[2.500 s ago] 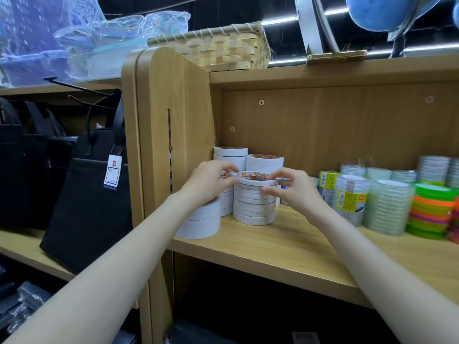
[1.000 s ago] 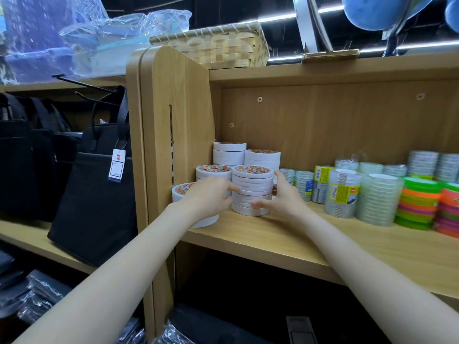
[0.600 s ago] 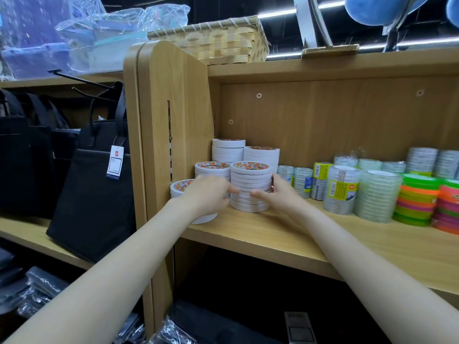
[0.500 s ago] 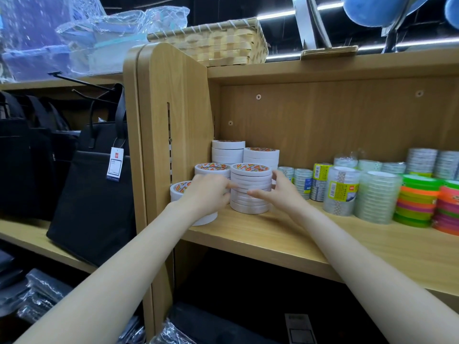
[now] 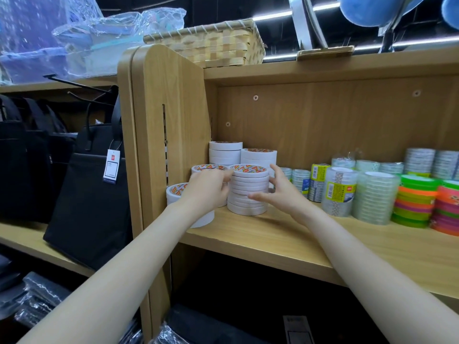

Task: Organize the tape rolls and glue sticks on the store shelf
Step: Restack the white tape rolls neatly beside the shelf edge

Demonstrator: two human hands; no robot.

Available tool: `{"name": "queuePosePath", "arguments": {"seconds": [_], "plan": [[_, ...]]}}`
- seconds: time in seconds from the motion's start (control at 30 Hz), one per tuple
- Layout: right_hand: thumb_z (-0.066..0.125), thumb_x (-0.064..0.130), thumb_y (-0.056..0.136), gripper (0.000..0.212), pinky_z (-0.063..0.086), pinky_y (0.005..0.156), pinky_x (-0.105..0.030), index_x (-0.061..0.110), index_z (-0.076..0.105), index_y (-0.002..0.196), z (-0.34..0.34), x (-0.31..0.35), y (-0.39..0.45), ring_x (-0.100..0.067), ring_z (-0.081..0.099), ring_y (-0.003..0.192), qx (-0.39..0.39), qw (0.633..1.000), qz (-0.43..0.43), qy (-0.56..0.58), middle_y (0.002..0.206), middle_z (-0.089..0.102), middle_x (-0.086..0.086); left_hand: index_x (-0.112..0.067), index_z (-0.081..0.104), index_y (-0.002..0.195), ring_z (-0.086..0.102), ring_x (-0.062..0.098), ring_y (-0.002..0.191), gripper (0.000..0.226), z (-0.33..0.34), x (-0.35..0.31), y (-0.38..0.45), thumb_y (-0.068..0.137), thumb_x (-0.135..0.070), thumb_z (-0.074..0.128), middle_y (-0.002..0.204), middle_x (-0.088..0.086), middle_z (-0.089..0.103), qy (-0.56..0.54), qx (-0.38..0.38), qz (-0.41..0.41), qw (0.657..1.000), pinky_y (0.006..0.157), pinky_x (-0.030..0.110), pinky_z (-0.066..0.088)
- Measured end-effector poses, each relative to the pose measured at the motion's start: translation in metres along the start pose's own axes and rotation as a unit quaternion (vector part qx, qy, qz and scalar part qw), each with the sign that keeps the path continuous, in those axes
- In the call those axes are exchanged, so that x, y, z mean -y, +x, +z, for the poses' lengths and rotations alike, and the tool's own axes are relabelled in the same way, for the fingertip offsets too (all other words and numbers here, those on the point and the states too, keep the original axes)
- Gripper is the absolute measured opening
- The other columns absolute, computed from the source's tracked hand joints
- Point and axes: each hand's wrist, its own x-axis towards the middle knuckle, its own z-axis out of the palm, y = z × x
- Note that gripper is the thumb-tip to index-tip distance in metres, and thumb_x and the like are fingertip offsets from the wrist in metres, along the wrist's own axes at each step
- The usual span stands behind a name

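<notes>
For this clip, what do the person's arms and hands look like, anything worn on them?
Both arms are bare along all that shows: no sleeves or gloves. The left hand and right hand show no rings, and the wrists carry no watch or bracelet. The fingers look slender, with short nails where visible.

The shelf (image 5: pixel 285 242) under the fingers (image 5: pixel 258 196) is pale wood-grain laminate, smooth and matt. The stack (image 5: pixel 248 192) between the fingers is matt white paper-faced tape. Right of them, clear rolls (image 5: pixel 372 194) look glossy plastic, and the neon rolls (image 5: pixel 414 202) shiny too. Left, a bag (image 5: pixel 87 194) is matt black cloth with a paper tag (image 5: pixel 111 165). Above sits a rough woven basket (image 5: pixel 211 43) beside crinkled glossy wrap (image 5: pixel 104 38).
</notes>
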Motion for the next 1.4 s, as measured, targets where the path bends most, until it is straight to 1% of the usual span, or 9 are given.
{"name": "queuePosePath", "arguments": {"seconds": [0.13, 0.23, 0.43, 0.5, 0.63, 0.77, 0.87, 1.07, 1.4], "plan": [[0.079, 0.032, 0.070, 0.072, 0.043, 0.100, -0.040, 0.014, 0.041, 0.127, 0.005, -0.014, 0.004, -0.019, 0.052, 0.118, -0.001, 0.993, 0.023, -0.120, 0.127, 0.055, 0.001, -0.020, 0.066, 0.109, 0.061, 0.022, 0.096, 0.028, 0.011, -0.004, -0.019, 0.090, -0.013, 0.046, 0.091, 0.002, 0.071, 0.098, -0.071, 0.029, 0.992, 0.102, 0.032, 0.026], [0.079, 0.037, 0.068, 0.066, 0.045, 0.095, -0.037, 0.011, 0.048, 0.120, 0.008, -0.015, 0.004, -0.021, 0.055, 0.110, 0.010, 0.977, 0.043, -0.208, 0.122, 0.059, -0.005, -0.017, 0.073, 0.083, 0.067, 0.021, 0.070, 0.026, 0.030, -0.002, -0.034, 0.060, -0.006, 0.072, 0.061, 0.001, 0.067, 0.163, -0.104, 0.097, 0.976, 0.098, 0.038, 0.027], [0.078, 0.036, 0.071, 0.057, 0.045, 0.082, -0.031, 0.007, 0.054, 0.114, 0.010, -0.014, -0.001, -0.022, 0.057, 0.105, -0.003, 0.967, 0.038, -0.250, 0.117, 0.061, -0.007, -0.028, 0.072, 0.060, 0.067, 0.013, 0.074, 0.015, 0.039, -0.002, -0.038, 0.050, -0.019, 0.078, 0.053, -0.004, 0.064, 0.255, -0.075, 0.119, 0.957, 0.101, 0.042, 0.021], [0.077, 0.037, 0.072, 0.051, 0.040, 0.071, -0.028, 0.007, 0.057, 0.108, 0.012, -0.012, -0.002, -0.020, 0.056, 0.096, -0.007, 0.966, 0.041, -0.257, 0.110, 0.063, -0.008, -0.028, 0.073, 0.074, 0.064, 0.012, 0.092, 0.008, 0.032, -0.008, -0.039, 0.068, -0.023, 0.070, 0.068, -0.004, 0.068, 0.259, -0.017, 0.101, 0.960, 0.106, 0.043, 0.010], [0.076, 0.036, 0.073, 0.044, 0.033, 0.058, -0.027, 0.007, 0.058, 0.100, 0.013, -0.009, -0.005, -0.017, 0.049, 0.084, -0.003, 0.967, 0.046, -0.249, 0.094, 0.059, -0.004, -0.026, 0.062, 0.117, 0.041, 0.018, 0.127, 0.036, 0.030, -0.015, -0.034, 0.095, -0.018, 0.035, 0.118, 0.002, 0.063, 0.279, 0.079, 0.052, 0.955, 0.112, 0.047, -0.005], [0.076, 0.031, 0.074, 0.037, 0.031, 0.056, -0.021, 0.002, 0.059, 0.090, 0.011, -0.009, -0.006, -0.013, 0.045, 0.073, -0.011, 0.984, 0.080, -0.160, 0.077, 0.052, 0.002, -0.025, 0.061, 0.119, 0.040, 0.017, 0.128, 0.037, 0.029, -0.015, -0.033, 0.096, -0.017, 0.033, 0.118, 0.001, 0.063, 0.277, 0.091, 0.055, 0.955, 0.113, 0.047, 0.000], [0.076, 0.029, 0.075, 0.044, 0.037, 0.068, -0.027, -0.004, 0.065, 0.102, 0.008, -0.010, -0.006, -0.014, 0.049, 0.077, -0.018, 0.993, 0.100, -0.057, 0.090, 0.064, -0.009, -0.024, 0.061, 0.119, 0.040, 0.017, 0.128, 0.037, 0.027, -0.016, -0.031, 0.096, -0.017, 0.032, 0.119, 0.002, 0.063, 0.281, 0.092, 0.061, 0.953, 0.113, 0.046, 0.002], [0.077, 0.020, 0.074, 0.034, 0.038, 0.058, -0.015, 0.000, 0.068, 0.101, 0.007, -0.007, -0.007, -0.012, 0.052, 0.080, -0.015, 0.993, 0.113, -0.009, 0.090, 0.063, -0.004, -0.023, 0.062, 0.117, 0.041, 0.018, 0.127, 0.036, 0.027, -0.016, -0.032, 0.096, -0.019, 0.034, 0.119, 0.003, 0.063, 0.276, 0.090, 0.055, 0.955, 0.113, 0.046, 0.002], [0.085, 0.025, 0.064, 0.042, 0.040, 0.071, -0.025, 0.003, 0.070, 0.096, 0.005, -0.011, -0.002, -0.016, 0.055, 0.086, -0.025, 0.991, 0.132, 0.017, 0.093, 0.067, -0.006, -0.025, 0.058, 0.122, 0.038, 0.015, 0.129, 0.037, 0.028, -0.016, -0.031, 0.097, -0.018, 0.032, 0.122, 0.000, 0.061, 0.287, 0.103, 0.054, 0.951, 0.113, 0.046, 0.002]]}}
